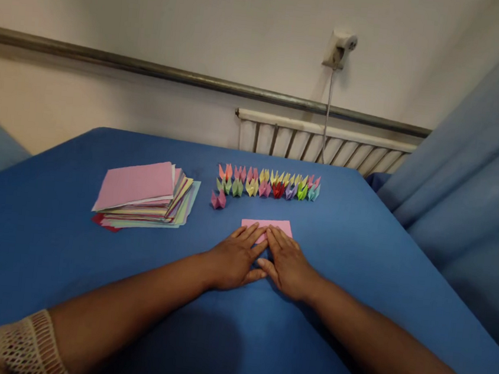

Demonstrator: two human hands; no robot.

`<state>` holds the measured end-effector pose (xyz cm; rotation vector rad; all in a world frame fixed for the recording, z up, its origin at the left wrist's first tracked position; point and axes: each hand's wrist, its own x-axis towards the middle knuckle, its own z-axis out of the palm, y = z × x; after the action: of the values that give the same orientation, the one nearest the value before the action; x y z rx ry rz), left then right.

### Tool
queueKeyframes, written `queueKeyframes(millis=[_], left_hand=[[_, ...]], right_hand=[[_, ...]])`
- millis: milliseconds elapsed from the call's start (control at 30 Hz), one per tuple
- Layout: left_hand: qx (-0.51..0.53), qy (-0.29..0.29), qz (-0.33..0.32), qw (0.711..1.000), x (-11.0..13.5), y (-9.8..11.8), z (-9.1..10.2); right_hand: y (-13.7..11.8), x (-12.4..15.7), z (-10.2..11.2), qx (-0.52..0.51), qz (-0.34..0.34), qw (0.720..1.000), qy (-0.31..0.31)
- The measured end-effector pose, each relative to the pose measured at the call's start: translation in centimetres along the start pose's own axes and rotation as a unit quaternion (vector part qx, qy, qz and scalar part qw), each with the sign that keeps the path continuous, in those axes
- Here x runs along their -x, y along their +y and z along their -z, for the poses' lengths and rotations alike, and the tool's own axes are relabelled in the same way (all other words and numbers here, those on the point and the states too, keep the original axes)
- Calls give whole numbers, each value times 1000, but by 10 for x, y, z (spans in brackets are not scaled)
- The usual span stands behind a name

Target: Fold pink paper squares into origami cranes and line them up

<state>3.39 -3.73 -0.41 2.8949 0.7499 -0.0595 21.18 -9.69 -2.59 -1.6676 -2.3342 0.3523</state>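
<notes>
Left hand [233, 261] and right hand [291, 267] angle inward, palms down, fingers extended and pinching nothing, fingertips flat on the smooth pink sheet [286, 227] mid-worktop [330, 350]! It looks like a crease-pressing step, and the next move calls for even pressure and squared edges. Just beyond, spiky folded paper figures [264, 189] stand in crisp rows, one lone pink figure [218, 200] at their near left, and farther left sits a loose, ragged-edged paper stack [138, 184]!
</notes>
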Motion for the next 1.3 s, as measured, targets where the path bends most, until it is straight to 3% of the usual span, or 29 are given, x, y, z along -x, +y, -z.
queueKeyframes(millis=[133, 333, 400, 500, 567, 733, 933, 1100, 1300], left_hand=[[-14, -9, 51, 999, 15, 3, 10], [-22, 38, 111, 993, 27, 6, 19], [-25, 63, 112, 991, 21, 14, 20], [-8, 94, 48, 994, 4, 23, 15], [16, 84, 25, 996, -8, 22, 7], [25, 37, 54, 998, -15, 0, -7], [15, 18, 63, 998, -9, -6, -4], [18, 6, 57, 998, -11, -5, -2], [15, 4, 65, 998, -9, -4, -1]], right_hand=[[0, 0, 4, 28, -2, 999, -17], [-4, 0, 8, 40, 0, 999, -27], [-5, 0, 8, 38, -3, 999, -30], [-6, -1, 9, 31, 0, 999, -41], [-6, -2, 9, 30, 2, 998, -51], [-4, -1, 7, 36, 0, 998, -44], [2, -7, 8, 9, -28, 1000, -7], [2, -23, 6, -17, 13, 1000, -11], [4, -23, 3, 34, -55, 998, -9]])
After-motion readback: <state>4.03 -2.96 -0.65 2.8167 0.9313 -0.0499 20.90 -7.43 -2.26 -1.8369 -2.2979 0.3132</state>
